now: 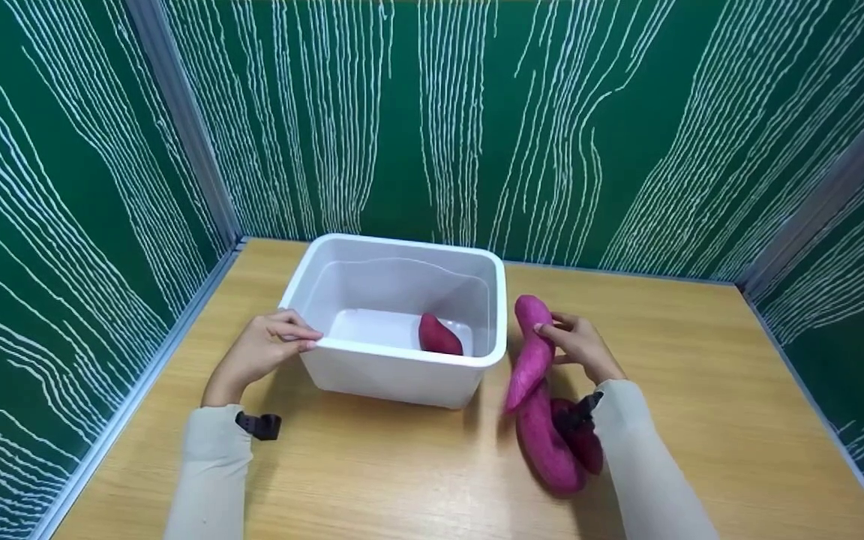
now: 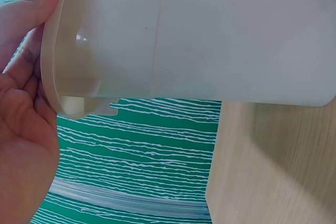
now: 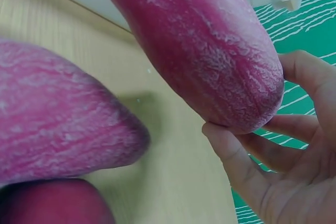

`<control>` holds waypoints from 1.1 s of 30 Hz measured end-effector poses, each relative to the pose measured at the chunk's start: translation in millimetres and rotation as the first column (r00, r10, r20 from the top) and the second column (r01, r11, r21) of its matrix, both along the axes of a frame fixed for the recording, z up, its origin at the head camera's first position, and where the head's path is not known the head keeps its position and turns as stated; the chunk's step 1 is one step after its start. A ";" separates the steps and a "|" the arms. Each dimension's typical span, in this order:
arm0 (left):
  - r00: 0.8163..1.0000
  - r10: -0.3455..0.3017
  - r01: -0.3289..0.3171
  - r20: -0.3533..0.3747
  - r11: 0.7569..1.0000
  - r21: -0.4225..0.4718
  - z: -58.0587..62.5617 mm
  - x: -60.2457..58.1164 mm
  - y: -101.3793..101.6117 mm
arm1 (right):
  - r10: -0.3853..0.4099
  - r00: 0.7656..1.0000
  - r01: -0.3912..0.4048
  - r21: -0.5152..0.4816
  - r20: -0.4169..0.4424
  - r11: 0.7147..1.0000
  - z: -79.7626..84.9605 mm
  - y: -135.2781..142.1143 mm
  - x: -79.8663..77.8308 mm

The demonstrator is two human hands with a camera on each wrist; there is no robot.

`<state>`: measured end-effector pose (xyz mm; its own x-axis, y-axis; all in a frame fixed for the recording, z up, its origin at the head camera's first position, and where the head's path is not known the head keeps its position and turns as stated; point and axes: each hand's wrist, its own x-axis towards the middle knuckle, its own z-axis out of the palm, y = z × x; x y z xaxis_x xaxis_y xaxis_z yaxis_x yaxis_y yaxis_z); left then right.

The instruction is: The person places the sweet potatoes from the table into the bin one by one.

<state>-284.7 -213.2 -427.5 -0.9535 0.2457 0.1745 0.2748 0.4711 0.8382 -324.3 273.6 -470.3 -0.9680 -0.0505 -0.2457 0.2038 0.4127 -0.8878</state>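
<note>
A white plastic bin (image 1: 394,379) stands on the table with a dark red, sweet-potato-like piece (image 1: 439,337) inside. My left hand (image 1: 265,346) pinches the bin's near left rim, thumb and fingers on either side of the wall in the left wrist view. To the right of the bin, my right hand (image 1: 583,349) grips a long pink eggplant (image 1: 531,364) near its rounded far end, thumb on one side and fingers on the other (image 3: 220,61). Below it lies a second long pink eggplant (image 1: 541,446), next to a dark red piece (image 1: 588,448) partly hidden by the right wrist.
The wooden table (image 1: 372,472) extends in front of the bin and to the right. Green panels (image 1: 447,150) with white wavy lines rise behind and on both sides, joined by grey metal posts (image 1: 184,112). Black wrist mounts (image 1: 259,426) sit under the sleeves.
</note>
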 end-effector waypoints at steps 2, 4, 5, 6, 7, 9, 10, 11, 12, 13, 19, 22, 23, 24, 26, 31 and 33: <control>1.000 0.000 0.000 -0.002 1.000 -0.001 -0.5 -0.2 -0.4 | 0.005 1.000 -0.005 0.001 -0.007 1.000 1.8 0.3 -0.4; 1.000 -0.002 0.002 -0.007 1.000 -0.003 -0.8 -0.4 -0.8 | 0.008 1.000 -0.008 0.001 -0.008 1.000 4.4 0.8 -0.6; 1.000 -0.002 0.002 -0.009 1.000 -0.005 -0.8 -0.3 -1.0 | 0.008 1.000 -0.008 0.002 -0.006 1.000 6.0 0.9 -0.6; 1.000 -0.002 0.002 -0.011 1.000 -0.006 -0.9 -0.4 -1.0 | 0.011 1.000 -0.011 0.004 -0.004 1.000 7.6 1.4 -0.6; 1.000 -0.003 0.003 -0.013 1.000 -0.006 -0.9 -0.3 -1.1 | 0.014 1.000 -0.014 0.006 -0.004 1.000 9.3 1.8 -0.5; 1.000 -0.005 0.005 -0.018 1.000 -0.008 -0.9 -0.2 -1.1 | 0.014 1.000 -0.014 0.008 0.000 1.000 12.8 2.9 -0.3; 1.000 -0.004 0.004 -0.021 1.000 -0.008 -0.8 0.0 -1.0 | 0.016 1.000 -0.016 0.013 0.002 1.000 14.6 3.4 0.0; 1.000 -0.005 0.005 -0.024 1.000 -0.009 -0.8 0.0 -0.8 | 0.016 1.000 -0.017 0.014 0.003 1.000 16.4 3.6 0.4; 1.000 -0.006 0.005 -0.027 1.000 -0.008 -0.8 0.1 -0.7 | 0.017 1.000 -0.017 0.016 0.002 1.000 18.1 3.9 0.7; 0.999 -0.007 0.006 -0.031 1.000 -0.007 -0.8 0.3 -0.6 | 0.016 1.000 -0.016 0.015 0.000 1.000 19.7 3.9 0.9; 0.999 -0.009 0.009 -0.038 1.000 0.004 -2.7 -0.3 -0.4 | 0.034 0.999 -0.034 -0.006 -0.028 0.999 27.2 4.7 1.1; 0.999 -0.010 0.011 -0.032 1.000 0.008 -3.5 -0.6 -0.5 | 0.035 0.999 -0.035 -0.003 -0.027 0.999 31.5 5.1 1.4; 0.999 -0.011 0.011 -0.031 1.000 0.008 -3.7 -0.6 -0.6 | 0.037 0.999 -0.037 -0.001 -0.025 0.999 33.1 5.2 1.7; 0.999 -0.012 0.012 -0.030 1.000 0.008 -3.6 -0.5 -0.4 | 0.041 0.999 -0.041 0.002 -0.024 0.999 34.3 5.4 1.8; 1.000 -0.011 0.011 -0.025 1.000 0.010 -3.2 0.0 -0.2 | 0.046 0.999 -0.045 0.008 -0.021 0.999 37.0 5.5 2.3; 1.000 -0.001 0.001 -0.016 1.000 0.003 -2.0 -0.1 0.6 | 0.052 0.999 -0.051 0.018 -0.017 0.999 43.3 5.6 2.8; 1.000 0.002 -0.002 -0.014 1.000 0.001 -1.6 -0.1 0.6 | 0.053 0.998 -0.053 0.018 -0.018 0.998 45.5 5.6 3.0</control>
